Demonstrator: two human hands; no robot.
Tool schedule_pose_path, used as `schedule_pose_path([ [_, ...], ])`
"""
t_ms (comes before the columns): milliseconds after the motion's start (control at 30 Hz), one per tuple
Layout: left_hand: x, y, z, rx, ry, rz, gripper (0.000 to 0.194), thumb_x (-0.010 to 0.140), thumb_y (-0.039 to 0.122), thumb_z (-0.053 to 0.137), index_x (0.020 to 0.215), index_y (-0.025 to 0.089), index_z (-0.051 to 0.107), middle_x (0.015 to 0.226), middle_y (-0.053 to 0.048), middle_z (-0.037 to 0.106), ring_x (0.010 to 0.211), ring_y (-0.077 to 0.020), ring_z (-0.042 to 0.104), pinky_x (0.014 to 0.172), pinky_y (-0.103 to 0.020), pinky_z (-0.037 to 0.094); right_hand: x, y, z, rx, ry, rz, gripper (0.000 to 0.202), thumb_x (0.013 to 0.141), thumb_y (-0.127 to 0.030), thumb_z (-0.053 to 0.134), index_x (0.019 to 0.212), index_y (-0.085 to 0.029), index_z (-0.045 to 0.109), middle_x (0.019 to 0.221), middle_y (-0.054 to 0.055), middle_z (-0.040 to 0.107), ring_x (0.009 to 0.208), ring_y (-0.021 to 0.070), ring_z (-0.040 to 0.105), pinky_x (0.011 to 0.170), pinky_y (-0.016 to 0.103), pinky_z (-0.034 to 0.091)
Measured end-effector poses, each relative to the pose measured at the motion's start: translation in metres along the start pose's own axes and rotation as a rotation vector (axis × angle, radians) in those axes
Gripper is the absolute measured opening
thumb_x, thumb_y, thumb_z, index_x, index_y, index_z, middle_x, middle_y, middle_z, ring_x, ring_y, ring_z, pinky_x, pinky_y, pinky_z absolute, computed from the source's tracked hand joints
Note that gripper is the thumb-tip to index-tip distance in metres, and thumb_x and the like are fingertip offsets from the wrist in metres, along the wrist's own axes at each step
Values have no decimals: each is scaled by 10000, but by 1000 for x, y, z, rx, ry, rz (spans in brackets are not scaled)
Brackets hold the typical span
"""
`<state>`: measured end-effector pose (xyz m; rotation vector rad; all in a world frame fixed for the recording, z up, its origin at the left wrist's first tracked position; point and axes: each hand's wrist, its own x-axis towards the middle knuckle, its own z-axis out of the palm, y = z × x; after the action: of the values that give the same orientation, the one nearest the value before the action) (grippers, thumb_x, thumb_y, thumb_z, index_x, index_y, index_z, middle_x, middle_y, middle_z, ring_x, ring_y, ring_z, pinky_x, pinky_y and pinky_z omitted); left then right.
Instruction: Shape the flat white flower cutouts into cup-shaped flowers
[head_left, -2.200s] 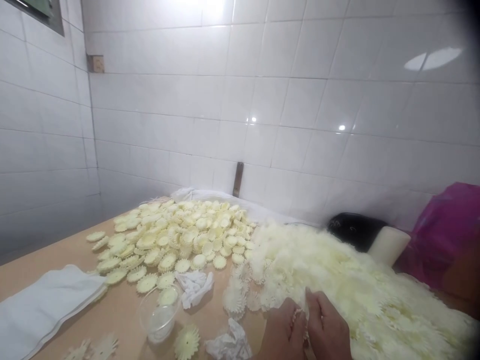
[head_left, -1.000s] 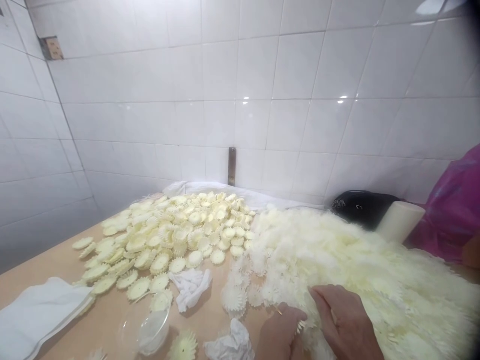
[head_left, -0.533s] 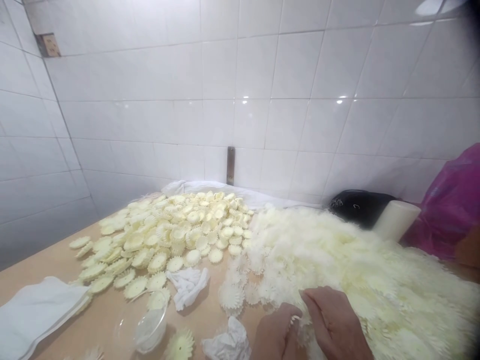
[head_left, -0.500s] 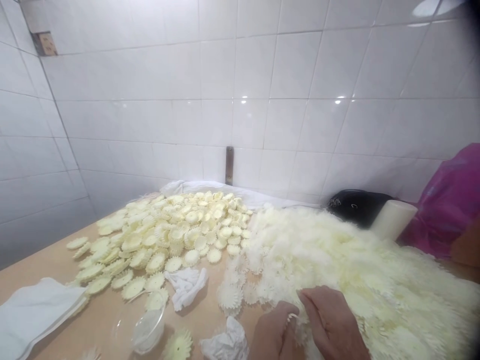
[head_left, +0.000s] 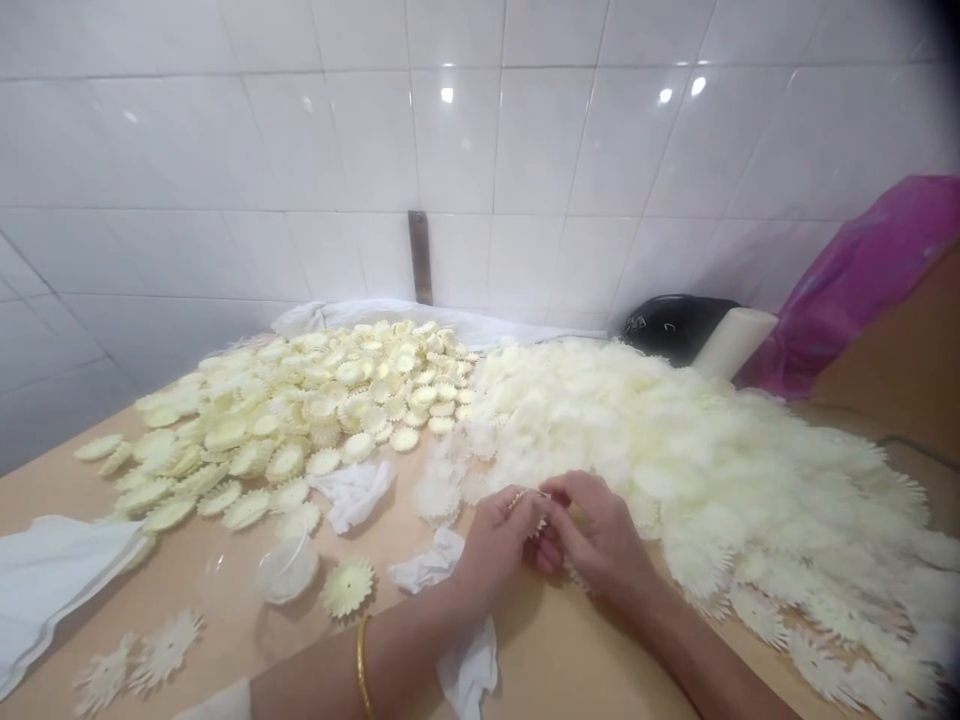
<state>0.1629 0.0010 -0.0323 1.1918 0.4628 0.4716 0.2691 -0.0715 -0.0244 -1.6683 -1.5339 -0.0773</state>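
Observation:
A small pale disc with a toothed edge (head_left: 531,503) is pinched between my two hands, mostly hidden by the fingers. My left hand (head_left: 487,540), below a gold bangle (head_left: 363,668), is closed on its left side. Thumb and fingertips of my right hand (head_left: 604,535) close on the other side. Behind and right of the hands spreads a heap of flat, whitish toothed discs (head_left: 675,440). A larger heap of cupped, pale yellow discs (head_left: 322,400) lies to the left. One yellowish toothed disc (head_left: 349,587) lies alone left of my left hand.
A clear small bowl (head_left: 289,570) stands left of the hands. Crumpled white cloths (head_left: 356,495) and a folded white sheet (head_left: 60,580) lie on the table (head_left: 570,670). Behind the right heap are a black object (head_left: 671,325), a whitish cylinder (head_left: 733,342) and a purple bag (head_left: 847,280).
The view has tilted down, so the table sits higher in the picture. My hands have come from the lower edge nearer the middle, and the forearms now show. The fingers have come together around the disc.

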Motion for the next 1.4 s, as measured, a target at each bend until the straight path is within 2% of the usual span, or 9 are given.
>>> schedule_pose_path([
  [133, 0, 3, -3, -97, -53, -38, 350, 682, 413, 595, 837, 105, 537, 597, -47, 584, 511, -121, 547, 538, -262, 453, 2, 3, 0, 22, 1, 46, 185, 831, -220, 398, 751, -185, 562, 683, 27, 577, 677, 162, 523, 676, 289, 384],
  [233, 1, 0, -4, -111, -39, -60, 393, 659, 355, 632, 944, 110, 514, 623, -48, 597, 524, -141, 574, 543, -277, 461, 3, 4, -1, 33, 36, 90, 182, 819, -219, 401, 723, -177, 549, 659, 23, 574, 643, 155, 525, 633, 270, 392],
  [433, 3, -6, -7, -20, -31, -48, 306, 700, 405, 572, 752, 113, 499, 590, -47, 595, 484, -134, 579, 453, -221, 429, 3, 4, -5, 74, 74, 190, 225, 835, -274, 396, 694, -173, 539, 614, 15, 546, 582, 142, 511, 558, 241, 398],
  [700, 4, -7, -7, 3, 7, -43, 376, 699, 513, 519, 682, 142, 460, 447, 23, 509, 321, -70, 441, 331, -175, 295, 2, -6, -6, 115, 65, 138, 223, 836, -278, 390, 730, -169, 552, 681, 41, 583, 651, 163, 537, 589, 253, 419],
  [833, 3, -3, -5, 36, 30, -51, 388, 685, 530, 522, 682, 145, 473, 396, 61, 427, 289, -34, 327, 316, -167, 201, 1, -9, -6, 184, -18, 100, 172, 811, -294, 443, 798, -168, 559, 713, 42, 585, 683, 169, 544, 642, 273, 435],
  [967, 3, 0, -3, 59, 46, -68, 399, 689, 552, 500, 673, 153, 479, 377, 68, 396, 286, -29, 284, 315, -167, 179, 2, -10, -6, 262, -83, 123, 158, 781, -299, 500, 852, -168, 550, 705, 32, 568, 686, 172, 549, 661, 290, 447],
  [1133, 3, -3, -6, 138, 45, -73, 562, 708, 657, 327, 600, 133, 499, 402, 13, 448, 308, -60, 377, 338, -183, 252, 1, -11, -5, 416, -166, 199, 181, 829, -326, 429, 835, -178, 533, 633, 3, 554, 555, 143, 556, 612, 283, 463],
  [1233, 3, -7, -8, 122, 17, -96, 655, 719, 677, 227, 583, 108, 521, 435, -30, 490, 359, -89, 457, 381, -201, 314, 1, -9, -5, 430, -136, 238, 184, 832, -314, 422, 771, -174, 526, 604, -8, 538, 500, 123, 527, 536, 246, 442],
  [1400, 3, -6, -8, 57, -44, -52, 424, 704, 549, 487, 807, 138, 496, 533, -19, 563, 448, -117, 537, 436, -206, 379, 3, -3, -3, 348, -14, 254, 238, 826, -313, 431, 644, -170, 487, 584, -10, 490, 564, 123, 480, 542, 226, 396],
])
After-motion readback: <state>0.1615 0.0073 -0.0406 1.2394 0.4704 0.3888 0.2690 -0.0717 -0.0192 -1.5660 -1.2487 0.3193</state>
